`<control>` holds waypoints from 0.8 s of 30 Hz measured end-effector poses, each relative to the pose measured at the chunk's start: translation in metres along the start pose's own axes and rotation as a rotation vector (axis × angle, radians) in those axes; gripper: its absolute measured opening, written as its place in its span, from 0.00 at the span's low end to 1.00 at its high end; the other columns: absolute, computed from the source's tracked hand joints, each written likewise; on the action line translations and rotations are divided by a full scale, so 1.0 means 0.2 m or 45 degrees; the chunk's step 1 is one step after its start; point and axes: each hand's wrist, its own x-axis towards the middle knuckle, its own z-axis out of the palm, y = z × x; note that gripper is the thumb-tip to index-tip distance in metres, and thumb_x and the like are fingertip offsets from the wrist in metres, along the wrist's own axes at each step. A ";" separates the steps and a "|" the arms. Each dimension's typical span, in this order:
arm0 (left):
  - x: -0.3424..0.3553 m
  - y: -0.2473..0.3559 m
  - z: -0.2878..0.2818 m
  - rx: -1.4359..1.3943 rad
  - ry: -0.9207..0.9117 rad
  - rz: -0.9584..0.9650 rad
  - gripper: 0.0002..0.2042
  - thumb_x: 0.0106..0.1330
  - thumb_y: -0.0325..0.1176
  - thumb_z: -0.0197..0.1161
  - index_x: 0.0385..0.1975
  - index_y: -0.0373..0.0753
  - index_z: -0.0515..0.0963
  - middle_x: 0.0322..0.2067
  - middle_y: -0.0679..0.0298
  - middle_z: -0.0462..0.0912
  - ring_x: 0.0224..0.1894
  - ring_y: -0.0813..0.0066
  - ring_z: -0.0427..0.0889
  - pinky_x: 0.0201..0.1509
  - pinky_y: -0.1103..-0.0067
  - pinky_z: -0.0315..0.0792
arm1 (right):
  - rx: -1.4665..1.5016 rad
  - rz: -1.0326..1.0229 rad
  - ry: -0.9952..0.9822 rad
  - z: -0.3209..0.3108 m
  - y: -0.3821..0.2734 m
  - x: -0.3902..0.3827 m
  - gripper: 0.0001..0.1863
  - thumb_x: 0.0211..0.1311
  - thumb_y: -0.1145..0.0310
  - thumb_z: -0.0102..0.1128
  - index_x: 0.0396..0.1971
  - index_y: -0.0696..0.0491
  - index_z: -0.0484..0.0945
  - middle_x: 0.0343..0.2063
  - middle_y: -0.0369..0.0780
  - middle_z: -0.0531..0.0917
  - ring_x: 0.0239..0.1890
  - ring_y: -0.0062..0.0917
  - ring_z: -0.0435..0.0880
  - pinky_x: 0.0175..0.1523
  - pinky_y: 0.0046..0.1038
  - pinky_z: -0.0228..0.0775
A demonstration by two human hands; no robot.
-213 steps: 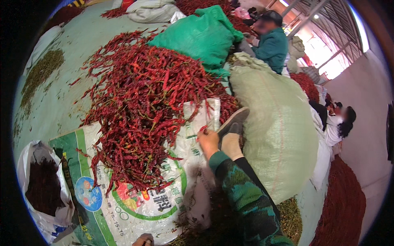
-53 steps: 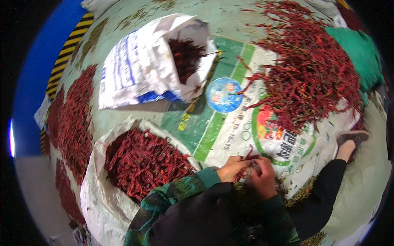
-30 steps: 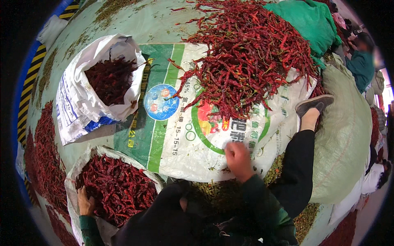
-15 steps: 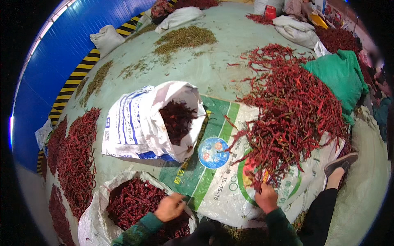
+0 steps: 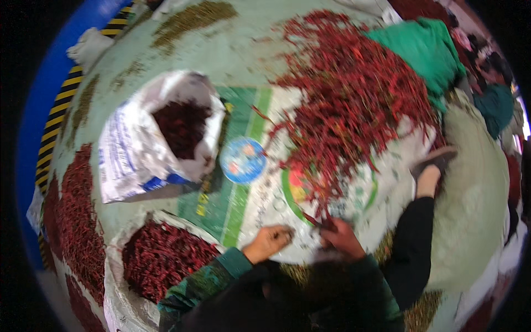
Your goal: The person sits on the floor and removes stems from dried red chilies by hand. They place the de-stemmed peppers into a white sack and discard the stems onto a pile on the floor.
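Note:
A big heap of dried red chili peppers point(image 5: 354, 105) lies on a flattened white and green sack point(image 5: 265, 207) before me. At the heap's near edge my right hand point(image 5: 344, 239) is closed around a few dried chili peppers point(image 5: 319, 220), which point toward the heap. My left hand point(image 5: 269, 242) hovers over the flattened sack, left of my right hand and apart from it. Its fingers are curled together; whether anything sits in them is too blurred to make out. Beside my left forearm stands an open white sack point(image 5: 114, 265) filled with red chilies point(image 5: 166, 257).
Another white sack point(image 5: 124, 152) gapes open at the left, with darker chilies inside. More chilies point(image 5: 80, 205) lie along the left. A green sack point(image 5: 420, 52) and a large pale sack point(image 5: 470, 193) border the heap. A foot point(image 5: 428, 180) rests by its right edge.
My left hand has moved right, from over the filled sack to near my right hand. My right hand has drawn slightly back with chilies. The whole view has shifted.

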 end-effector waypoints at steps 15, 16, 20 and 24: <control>0.01 0.05 0.13 -0.815 0.175 -0.355 0.09 0.66 0.36 0.56 0.32 0.36 0.76 0.22 0.66 0.78 0.20 0.85 0.72 0.24 0.88 0.66 | -0.456 -0.264 -0.064 0.32 0.09 -0.16 0.11 0.58 0.65 0.55 0.28 0.60 0.76 0.18 0.45 0.77 0.23 0.32 0.78 0.29 0.32 0.66; 0.01 0.05 0.13 -0.819 0.182 -0.338 0.09 0.66 0.36 0.55 0.32 0.36 0.75 0.22 0.67 0.78 0.20 0.85 0.72 0.24 0.88 0.66 | -0.552 -0.471 0.049 0.33 0.07 -0.16 0.13 0.58 0.64 0.55 0.29 0.61 0.76 0.20 0.45 0.77 0.25 0.33 0.78 0.32 0.33 0.67; -0.06 0.02 0.16 -0.547 -0.124 -0.408 0.09 0.68 0.35 0.52 0.34 0.34 0.74 0.23 0.66 0.78 0.24 0.84 0.75 0.26 0.87 0.69 | -0.373 -0.314 0.201 0.30 0.02 -0.14 0.08 0.57 0.71 0.57 0.31 0.61 0.78 0.24 0.36 0.80 0.29 0.17 0.76 0.35 0.21 0.69; -0.08 0.00 0.22 -0.442 -0.292 -0.340 0.12 0.69 0.38 0.49 0.31 0.35 0.71 0.20 0.67 0.73 0.20 0.81 0.74 0.26 0.82 0.74 | -0.093 -0.285 0.174 0.31 0.08 -0.13 0.08 0.54 0.71 0.58 0.29 0.61 0.78 0.24 0.36 0.80 0.26 0.16 0.75 0.32 0.22 0.67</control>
